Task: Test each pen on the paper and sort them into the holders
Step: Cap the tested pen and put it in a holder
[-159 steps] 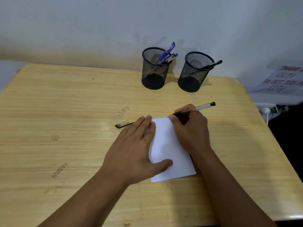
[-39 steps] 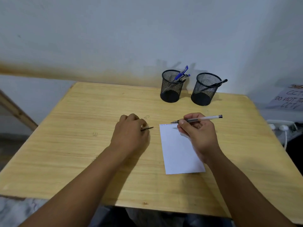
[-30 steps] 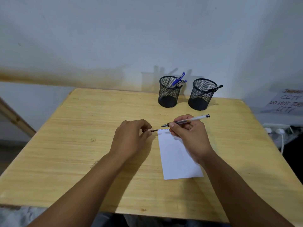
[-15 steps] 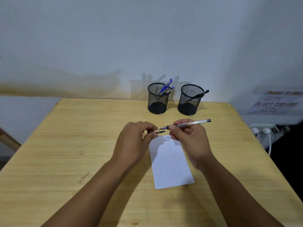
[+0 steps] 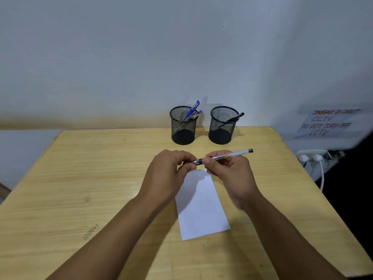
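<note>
A clear-barrelled black pen (image 5: pixel 226 156) is held level above the table, my right hand (image 5: pixel 230 172) gripping its barrel. My left hand (image 5: pixel 169 174) pinches the pen's cap at the pen's tip end, and the two hands meet there. Beneath them a white paper slip (image 5: pixel 201 209) lies on the wooden table (image 5: pixel 80 178), with small scribbles along its top edge. At the back stand two black mesh holders: the left holder (image 5: pixel 183 126) has blue pens in it, the right holder (image 5: pixel 223 126) has a black pen.
A white wall rises right behind the holders. At the right, off the table, hang a handwritten CCTV notice (image 5: pixel 329 123) and a power strip with plugs and a cable (image 5: pixel 312 158). The table's right edge runs close to my right arm.
My left hand picked the cap up from the table and brought it to the pen's tip. My right hand lifted the pen off the paper. The camera tilted up.
</note>
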Demonstrator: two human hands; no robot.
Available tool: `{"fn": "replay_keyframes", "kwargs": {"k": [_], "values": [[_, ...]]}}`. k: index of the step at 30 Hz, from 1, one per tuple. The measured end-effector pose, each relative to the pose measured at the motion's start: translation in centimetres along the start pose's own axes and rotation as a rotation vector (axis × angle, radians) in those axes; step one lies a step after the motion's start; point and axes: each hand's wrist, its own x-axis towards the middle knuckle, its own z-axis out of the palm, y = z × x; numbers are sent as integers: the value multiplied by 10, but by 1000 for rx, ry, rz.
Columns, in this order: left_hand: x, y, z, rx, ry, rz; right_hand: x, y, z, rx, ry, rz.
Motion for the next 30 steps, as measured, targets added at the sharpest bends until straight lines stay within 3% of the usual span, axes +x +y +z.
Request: {"fn": "replay_keyframes", "kwargs": {"k": [13,18,24,30], "values": [[28,24,27,-229,-40,32,16,-8,-28,97,85,-16],[58,30,47,-265,-60,-9,44,-27,-49,65,189,-32],[98,31,77,-241,-42,-157,81,-53,-86,-416,237,-55],[127,32,107,-239,14,-253,111,-72,-101,-912,296,-250]]}}
